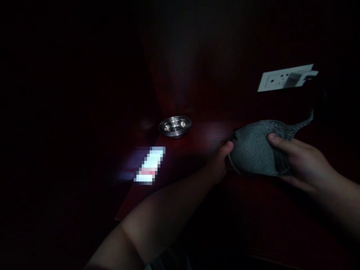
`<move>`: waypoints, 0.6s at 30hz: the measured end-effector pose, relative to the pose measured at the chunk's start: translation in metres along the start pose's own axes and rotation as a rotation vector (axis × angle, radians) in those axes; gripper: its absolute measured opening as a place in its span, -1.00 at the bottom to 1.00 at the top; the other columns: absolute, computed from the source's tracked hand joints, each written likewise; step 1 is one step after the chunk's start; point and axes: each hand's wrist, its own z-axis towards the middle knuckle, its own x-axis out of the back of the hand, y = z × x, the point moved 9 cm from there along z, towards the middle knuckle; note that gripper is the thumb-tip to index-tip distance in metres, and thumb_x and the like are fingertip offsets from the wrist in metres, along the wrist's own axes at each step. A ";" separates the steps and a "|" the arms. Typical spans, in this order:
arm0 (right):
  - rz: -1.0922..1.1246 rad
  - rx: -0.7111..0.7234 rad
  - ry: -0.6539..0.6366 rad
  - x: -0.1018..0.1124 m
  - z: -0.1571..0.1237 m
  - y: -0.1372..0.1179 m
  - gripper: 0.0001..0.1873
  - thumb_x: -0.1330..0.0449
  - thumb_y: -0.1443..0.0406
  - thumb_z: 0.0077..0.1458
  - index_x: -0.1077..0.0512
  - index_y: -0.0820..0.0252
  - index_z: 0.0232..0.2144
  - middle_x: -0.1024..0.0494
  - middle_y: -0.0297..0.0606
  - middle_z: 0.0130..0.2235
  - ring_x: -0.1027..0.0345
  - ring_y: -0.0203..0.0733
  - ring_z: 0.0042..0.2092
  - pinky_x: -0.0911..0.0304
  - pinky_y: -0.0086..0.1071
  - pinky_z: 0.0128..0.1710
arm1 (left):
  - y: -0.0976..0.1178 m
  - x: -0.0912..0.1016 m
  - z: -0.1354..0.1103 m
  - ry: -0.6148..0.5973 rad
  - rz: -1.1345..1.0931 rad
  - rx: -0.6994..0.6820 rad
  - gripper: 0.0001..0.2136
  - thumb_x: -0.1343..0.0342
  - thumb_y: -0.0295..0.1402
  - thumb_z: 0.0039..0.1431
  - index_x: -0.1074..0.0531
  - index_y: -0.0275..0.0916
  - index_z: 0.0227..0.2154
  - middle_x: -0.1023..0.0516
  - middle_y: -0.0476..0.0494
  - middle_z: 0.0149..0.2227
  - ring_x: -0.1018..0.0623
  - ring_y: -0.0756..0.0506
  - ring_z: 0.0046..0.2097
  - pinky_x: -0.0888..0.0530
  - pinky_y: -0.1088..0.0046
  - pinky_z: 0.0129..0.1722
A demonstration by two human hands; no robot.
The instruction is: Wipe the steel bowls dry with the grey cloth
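Note:
Between my two hands is a rounded grey-green fabric item [254,150] with a dimpled surface, a dark-and-light mesh along its back and a thin tail of mesh sticking out to the upper right. I cannot make out its kind. My left hand [222,159] grips its left edge, the thumb showing on the near side. On the right, my right hand [300,157] holds the mesh end, with the thumb pressed on the front and the fingers behind. The item is held up above the dark red surface.
Shiny metal bowls [175,126], seemingly stacked, stand on the dark red table [202,140]. A bright, pixelated phone-like screen [150,165] lies by the table's left edge. On the wall at upper right is a white socket plate [287,78] with a plug in it. The surroundings are very dark.

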 end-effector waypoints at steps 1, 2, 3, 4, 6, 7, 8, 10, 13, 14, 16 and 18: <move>0.042 -0.052 0.053 0.003 0.000 0.001 -0.95 -0.19 0.36 0.06 -0.46 0.13 -0.41 -0.54 -0.33 -0.52 -0.41 -0.22 -0.59 -0.47 -0.35 -0.56 | 0.000 -0.001 0.000 -0.003 -0.016 0.014 -0.41 -0.08 0.08 0.03 -0.36 -0.17 0.06 -0.45 -0.27 0.09 -0.41 -0.35 0.11 -0.36 -0.01 0.03; 0.072 -0.069 0.109 0.007 0.000 0.000 -0.93 -0.17 0.38 0.07 -0.46 0.13 -0.41 -0.56 -0.32 -0.50 -0.44 -0.21 -0.56 -0.49 -0.33 -0.50 | -0.001 -0.001 0.000 -0.007 -0.033 0.022 -0.41 -0.06 0.09 0.04 -0.37 -0.19 0.05 -0.47 -0.28 0.07 -0.41 -0.36 0.12 -0.35 -0.01 0.04; 0.096 -0.049 0.150 0.010 0.000 -0.004 -0.92 -0.17 0.39 0.06 -0.46 0.13 -0.41 -0.58 -0.31 -0.44 -0.48 -0.20 -0.49 -0.51 -0.29 -0.43 | 0.000 -0.002 0.000 -0.008 -0.052 0.023 -0.40 -0.05 0.10 0.05 -0.38 -0.21 0.04 -0.48 -0.29 0.05 -0.41 -0.37 0.12 -0.34 -0.02 0.05; 0.111 0.005 0.211 0.016 0.000 -0.008 -0.91 -0.17 0.39 0.07 -0.46 0.13 -0.40 -0.60 -0.30 -0.37 -0.51 -0.18 -0.42 -0.52 -0.26 -0.34 | 0.001 -0.002 0.000 -0.006 -0.073 0.022 -0.40 -0.04 0.11 0.05 -0.39 -0.23 0.02 -0.49 -0.31 0.03 -0.41 -0.37 0.13 -0.34 -0.01 0.06; 0.068 0.239 0.343 0.032 -0.002 -0.026 -0.90 -0.15 0.36 0.09 -0.47 0.12 -0.33 -0.61 -0.27 -0.20 -0.54 -0.14 -0.24 -0.48 -0.17 -0.15 | 0.001 -0.001 0.000 0.002 -0.109 0.039 -0.40 -0.03 0.12 0.05 -0.42 -0.27 -0.02 -0.52 -0.34 -0.01 -0.41 -0.40 0.12 -0.34 -0.02 0.06; -0.041 0.383 0.423 0.040 -0.007 -0.036 -0.88 -0.15 0.34 0.11 -0.48 0.13 -0.29 -0.60 -0.23 -0.15 -0.53 -0.10 -0.16 -0.43 -0.13 -0.06 | 0.001 -0.001 0.000 0.011 -0.124 0.053 -0.40 -0.03 0.12 0.04 -0.43 -0.28 -0.04 -0.53 -0.35 -0.03 -0.42 -0.40 0.11 -0.34 -0.02 0.05; -0.216 0.550 0.470 0.042 -0.013 -0.048 -0.83 -0.14 0.29 0.14 -0.50 0.17 -0.25 -0.59 -0.17 -0.13 -0.50 -0.05 -0.08 -0.37 -0.10 0.02 | 0.001 -0.001 0.000 0.016 -0.139 0.064 -0.41 -0.02 0.13 0.05 -0.44 -0.29 -0.06 -0.54 -0.35 -0.05 -0.43 -0.40 0.11 -0.34 -0.01 0.04; -0.488 0.821 0.346 0.027 -0.020 -0.059 -0.70 -0.11 0.25 0.17 -0.49 0.22 -0.09 -0.57 -0.07 -0.05 -0.44 0.03 0.03 -0.31 -0.06 0.09 | 0.005 -0.004 -0.002 0.015 -0.167 0.063 -0.41 0.01 0.13 0.07 -0.45 -0.29 -0.08 -0.55 -0.33 -0.07 -0.44 -0.38 0.10 -0.35 0.01 0.04; -0.733 1.061 -0.160 -0.016 -0.028 -0.049 -0.46 -0.09 0.38 0.11 -0.31 0.18 0.17 -0.37 -0.07 0.21 -0.23 0.03 0.23 -0.13 -0.04 0.23 | 0.017 -0.013 -0.004 -0.043 -0.221 -0.014 -0.40 0.09 0.13 0.12 -0.44 -0.29 -0.04 -0.51 -0.30 0.02 -0.40 -0.33 0.15 -0.33 0.08 0.09; -0.834 1.087 -0.346 -0.031 -0.032 -0.039 -0.39 -0.07 0.43 0.07 -0.27 0.16 0.20 -0.31 -0.09 0.25 -0.16 0.02 0.27 -0.05 0.01 0.27 | 0.020 -0.014 -0.005 -0.058 -0.237 -0.030 -0.40 0.10 0.12 0.13 -0.43 -0.28 -0.01 -0.49 -0.29 0.06 -0.39 -0.31 0.17 -0.33 0.11 0.10; -1.032 1.087 -0.551 -0.048 -0.034 -0.020 -0.31 -0.03 0.50 -0.02 -0.27 0.16 0.20 -0.29 -0.11 0.26 -0.10 0.02 0.30 0.07 0.12 0.30 | 0.017 -0.013 -0.006 -0.048 -0.247 0.008 -0.39 0.09 0.11 0.13 -0.43 -0.27 0.01 -0.47 -0.28 0.08 -0.38 -0.30 0.17 -0.33 0.14 0.09; -1.171 1.043 -0.606 -0.053 -0.029 -0.009 -0.30 -0.03 0.51 -0.06 -0.29 0.20 0.19 -0.30 -0.08 0.25 -0.11 0.02 0.29 0.10 0.17 0.29 | 0.009 -0.008 -0.005 -0.010 -0.225 0.086 -0.38 0.08 0.13 0.11 -0.43 -0.28 0.00 -0.50 -0.30 0.04 -0.41 -0.33 0.14 -0.36 0.10 0.04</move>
